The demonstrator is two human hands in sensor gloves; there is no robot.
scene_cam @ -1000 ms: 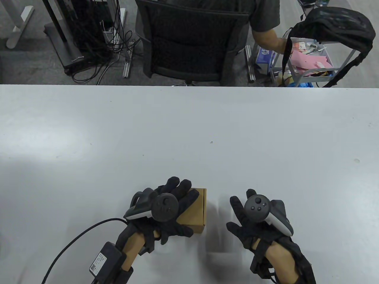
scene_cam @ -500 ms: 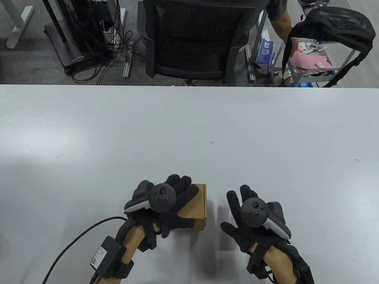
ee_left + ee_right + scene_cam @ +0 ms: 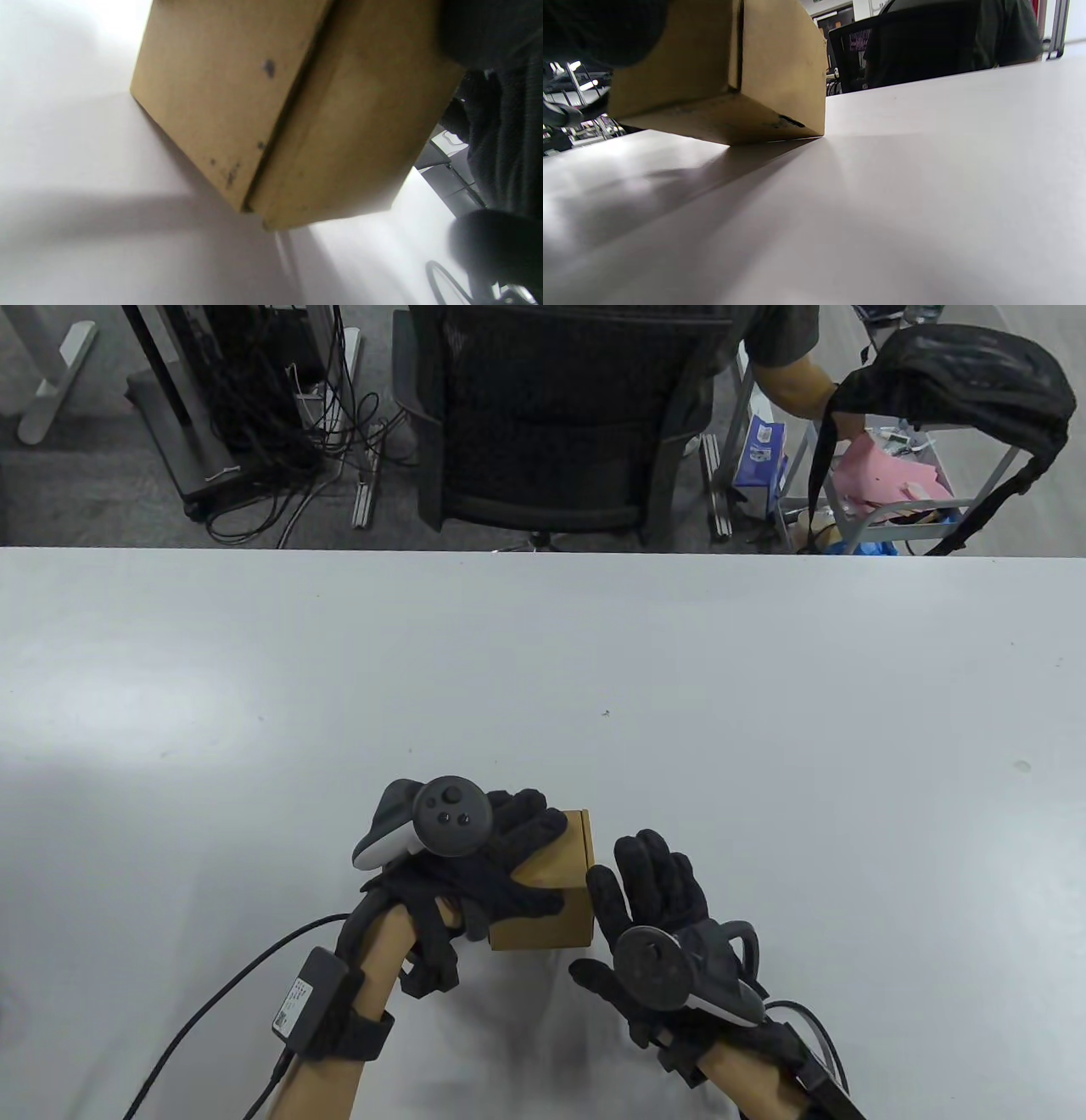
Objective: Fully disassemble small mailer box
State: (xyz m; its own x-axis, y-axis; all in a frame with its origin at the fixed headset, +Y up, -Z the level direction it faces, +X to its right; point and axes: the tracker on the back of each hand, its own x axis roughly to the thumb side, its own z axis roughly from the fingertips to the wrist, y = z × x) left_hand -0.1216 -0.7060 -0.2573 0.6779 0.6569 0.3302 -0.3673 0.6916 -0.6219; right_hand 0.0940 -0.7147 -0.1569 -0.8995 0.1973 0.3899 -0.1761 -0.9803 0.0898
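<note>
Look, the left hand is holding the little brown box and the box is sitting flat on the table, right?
Not quite. The left hand does hold the little brown box, but it is not flat on the table. The right wrist view shows it tilted, one bottom edge touching and the rest lifted.

Left hand (image 3: 475, 874) tipped box (image 3: 556, 891) up onto far edge; right hand (image 3: 653, 899) moved left, now beside box.

table view: overhead | wrist views: low, close | shared: box (image 3: 560, 882)
</note>
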